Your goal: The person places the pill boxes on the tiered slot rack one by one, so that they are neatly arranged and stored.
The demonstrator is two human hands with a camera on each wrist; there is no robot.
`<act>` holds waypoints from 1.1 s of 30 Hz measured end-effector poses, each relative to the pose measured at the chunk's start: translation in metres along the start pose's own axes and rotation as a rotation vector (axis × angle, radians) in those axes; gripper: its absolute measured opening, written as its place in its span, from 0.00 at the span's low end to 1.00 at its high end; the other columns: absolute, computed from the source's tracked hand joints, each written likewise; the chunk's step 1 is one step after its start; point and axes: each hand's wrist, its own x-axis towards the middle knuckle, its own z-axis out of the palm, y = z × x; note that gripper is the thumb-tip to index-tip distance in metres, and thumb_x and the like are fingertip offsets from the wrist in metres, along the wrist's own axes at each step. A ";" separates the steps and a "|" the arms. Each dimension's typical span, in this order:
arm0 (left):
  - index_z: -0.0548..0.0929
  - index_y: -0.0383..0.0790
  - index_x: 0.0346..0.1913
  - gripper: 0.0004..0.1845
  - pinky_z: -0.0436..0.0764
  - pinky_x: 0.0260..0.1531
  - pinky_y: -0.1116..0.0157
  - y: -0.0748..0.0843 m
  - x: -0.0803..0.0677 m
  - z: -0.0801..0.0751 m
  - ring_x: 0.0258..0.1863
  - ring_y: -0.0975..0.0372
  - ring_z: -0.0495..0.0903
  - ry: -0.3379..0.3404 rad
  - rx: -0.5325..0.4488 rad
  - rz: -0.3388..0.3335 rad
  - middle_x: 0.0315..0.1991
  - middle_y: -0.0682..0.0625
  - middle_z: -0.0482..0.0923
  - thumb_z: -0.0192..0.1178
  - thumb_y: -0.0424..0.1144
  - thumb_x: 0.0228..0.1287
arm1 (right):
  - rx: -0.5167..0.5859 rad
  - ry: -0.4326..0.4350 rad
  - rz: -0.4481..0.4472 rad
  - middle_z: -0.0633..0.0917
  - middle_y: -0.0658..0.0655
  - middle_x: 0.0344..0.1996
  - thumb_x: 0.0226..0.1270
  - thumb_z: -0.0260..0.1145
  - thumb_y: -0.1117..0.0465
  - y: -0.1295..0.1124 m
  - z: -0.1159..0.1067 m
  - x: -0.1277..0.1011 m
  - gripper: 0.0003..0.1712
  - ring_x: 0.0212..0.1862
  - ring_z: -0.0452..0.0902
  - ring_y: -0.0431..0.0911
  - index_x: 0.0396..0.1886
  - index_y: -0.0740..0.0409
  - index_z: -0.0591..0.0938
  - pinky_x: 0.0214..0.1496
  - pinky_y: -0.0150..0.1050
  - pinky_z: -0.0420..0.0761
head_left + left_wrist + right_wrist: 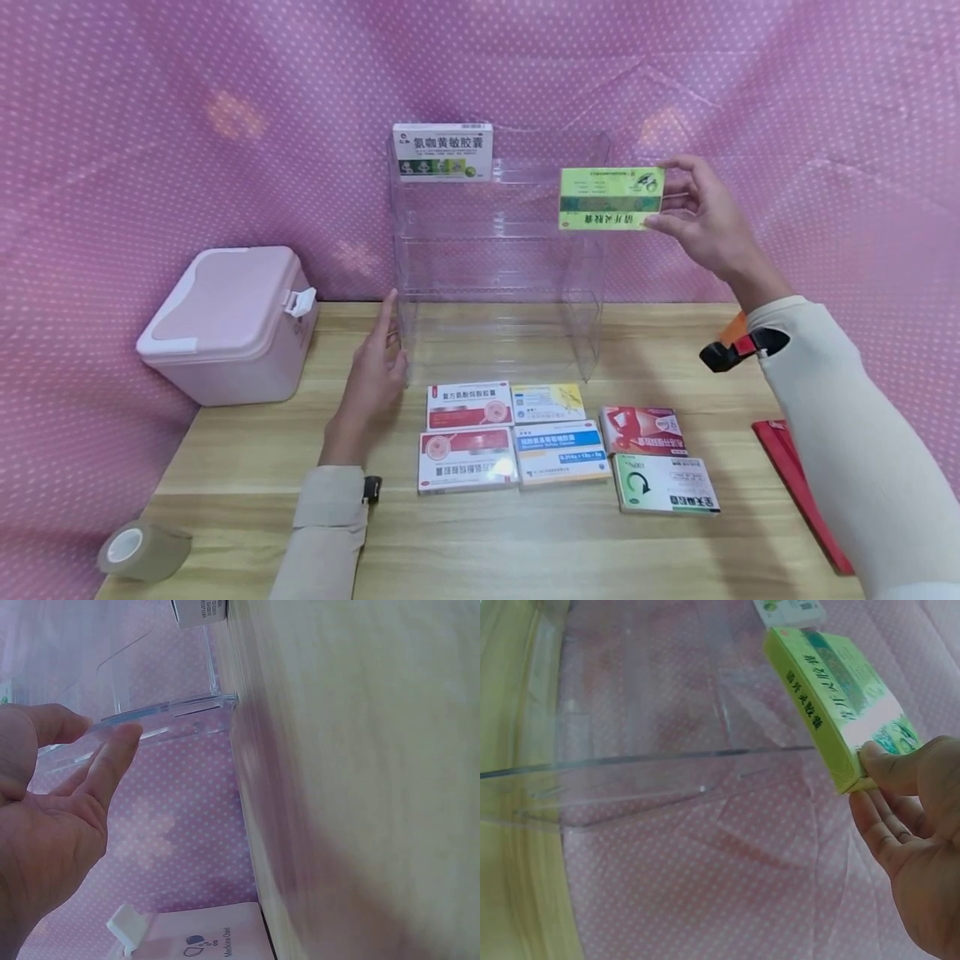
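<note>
Head view: my right hand [701, 218] is raised, pinching a green medicine box [611, 198] by its end, print upside down. My left hand [375, 371], fingers straight, touches the clear rack [495, 267] near the bench's rear edge.

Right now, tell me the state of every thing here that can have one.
Right hand: pinching the green box, held up at the rack's top right.
Left hand: open, fingers against the clear rack.
Clear rack: upright, one white box on top shelf.
Pink case: lid closed.
Tape roll: lying on table.
</note>
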 end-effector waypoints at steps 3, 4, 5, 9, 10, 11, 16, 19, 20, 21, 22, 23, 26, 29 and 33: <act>0.38 0.82 0.85 0.57 0.82 0.72 0.44 -0.001 0.000 0.001 0.78 0.39 0.72 -0.001 0.002 0.010 0.83 0.33 0.61 0.53 0.22 0.77 | 0.005 0.029 -0.022 0.82 0.45 0.48 0.66 0.68 0.82 -0.007 0.004 0.012 0.43 0.48 0.83 0.36 0.77 0.53 0.70 0.53 0.20 0.87; 0.39 0.81 0.85 0.56 0.82 0.72 0.44 -0.002 0.000 0.001 0.78 0.39 0.72 0.002 0.003 0.012 0.83 0.33 0.61 0.53 0.22 0.77 | 0.009 0.038 -0.022 0.82 0.45 0.48 0.65 0.68 0.83 -0.009 0.005 0.016 0.43 0.48 0.83 0.37 0.77 0.52 0.70 0.53 0.20 0.87; 0.39 0.81 0.86 0.56 0.82 0.72 0.44 -0.003 0.000 0.001 0.78 0.39 0.72 0.003 -0.001 0.014 0.84 0.33 0.61 0.53 0.22 0.77 | 0.010 0.044 -0.024 0.82 0.45 0.48 0.65 0.68 0.83 -0.012 0.007 0.021 0.44 0.48 0.83 0.37 0.77 0.51 0.71 0.53 0.20 0.87; 0.39 0.81 0.86 0.57 0.83 0.72 0.44 -0.004 0.000 0.002 0.78 0.40 0.71 0.004 -0.007 0.012 0.84 0.34 0.60 0.53 0.22 0.76 | -0.015 0.065 -0.017 0.81 0.43 0.48 0.66 0.68 0.81 -0.021 0.012 0.038 0.43 0.49 0.82 0.37 0.77 0.49 0.70 0.54 0.20 0.87; 0.39 0.83 0.85 0.57 0.83 0.72 0.44 -0.004 -0.001 0.002 0.79 0.40 0.71 0.003 -0.009 0.010 0.84 0.34 0.60 0.53 0.22 0.76 | -0.020 0.067 -0.014 0.81 0.43 0.48 0.66 0.68 0.81 -0.024 0.014 0.042 0.43 0.49 0.82 0.37 0.77 0.49 0.70 0.55 0.21 0.87; 0.38 0.83 0.85 0.57 0.83 0.72 0.44 -0.004 -0.001 0.002 0.79 0.40 0.71 0.002 -0.009 0.011 0.84 0.34 0.60 0.53 0.22 0.76 | -0.034 0.071 -0.017 0.81 0.43 0.48 0.66 0.69 0.81 -0.026 0.016 0.045 0.43 0.49 0.82 0.38 0.77 0.49 0.70 0.55 0.22 0.87; 0.41 0.79 0.86 0.57 0.81 0.73 0.44 -0.003 -0.001 0.003 0.78 0.40 0.72 0.019 -0.004 0.024 0.83 0.34 0.63 0.54 0.21 0.75 | -0.085 0.080 0.017 0.80 0.43 0.48 0.67 0.70 0.78 -0.034 0.023 0.060 0.43 0.52 0.82 0.39 0.76 0.45 0.71 0.61 0.27 0.88; 0.42 0.75 0.87 0.57 0.79 0.75 0.43 -0.003 0.000 0.003 0.78 0.40 0.73 0.029 0.004 0.028 0.83 0.34 0.63 0.55 0.20 0.74 | -0.110 0.075 0.046 0.79 0.43 0.49 0.69 0.70 0.76 -0.038 0.025 0.066 0.43 0.55 0.81 0.41 0.77 0.43 0.70 0.67 0.33 0.88; 0.42 0.75 0.87 0.56 0.79 0.76 0.43 -0.003 0.000 0.002 0.78 0.40 0.72 0.029 0.005 0.026 0.83 0.34 0.63 0.55 0.20 0.74 | -0.114 0.073 0.057 0.79 0.42 0.50 0.69 0.70 0.76 -0.039 0.026 0.068 0.43 0.55 0.80 0.41 0.77 0.41 0.70 0.68 0.35 0.87; 0.42 0.75 0.87 0.56 0.79 0.76 0.42 -0.003 0.001 0.003 0.78 0.40 0.72 0.028 0.005 0.024 0.83 0.34 0.63 0.54 0.21 0.74 | -0.114 0.072 0.065 0.78 0.42 0.50 0.70 0.69 0.76 -0.040 0.026 0.070 0.43 0.56 0.80 0.41 0.78 0.41 0.70 0.69 0.36 0.87; 0.42 0.75 0.87 0.56 0.79 0.76 0.42 -0.004 0.001 0.003 0.78 0.40 0.72 0.028 0.005 0.023 0.83 0.34 0.63 0.54 0.21 0.74 | -0.112 0.071 0.072 0.78 0.42 0.50 0.70 0.69 0.75 -0.041 0.027 0.072 0.43 0.56 0.79 0.41 0.78 0.40 0.69 0.70 0.37 0.86; 0.42 0.75 0.87 0.56 0.79 0.76 0.42 -0.004 0.001 0.003 0.78 0.40 0.72 0.030 0.004 0.023 0.83 0.34 0.63 0.55 0.21 0.74 | -0.108 0.072 0.079 0.79 0.42 0.50 0.71 0.69 0.75 -0.042 0.027 0.074 0.43 0.56 0.79 0.40 0.77 0.39 0.69 0.71 0.37 0.86; 0.42 0.75 0.87 0.56 0.80 0.75 0.42 -0.005 0.002 0.003 0.78 0.40 0.72 0.029 -0.002 0.019 0.82 0.34 0.64 0.54 0.21 0.74 | -0.086 0.084 0.092 0.79 0.42 0.50 0.71 0.69 0.75 -0.045 0.029 0.079 0.42 0.56 0.79 0.39 0.76 0.37 0.70 0.70 0.37 0.86; 0.42 0.75 0.88 0.56 0.80 0.75 0.43 -0.006 0.002 0.003 0.78 0.41 0.73 0.030 0.000 0.017 0.82 0.35 0.65 0.54 0.21 0.74 | -0.059 0.099 0.097 0.80 0.42 0.50 0.70 0.68 0.77 -0.048 0.031 0.083 0.42 0.55 0.80 0.39 0.75 0.37 0.71 0.68 0.35 0.87; 0.42 0.75 0.87 0.56 0.79 0.76 0.43 -0.007 0.003 0.004 0.77 0.41 0.73 0.035 0.018 0.020 0.82 0.35 0.65 0.55 0.21 0.74 | -0.056 0.119 0.087 0.80 0.43 0.50 0.69 0.68 0.78 -0.054 0.035 0.090 0.42 0.54 0.79 0.39 0.74 0.37 0.72 0.68 0.35 0.86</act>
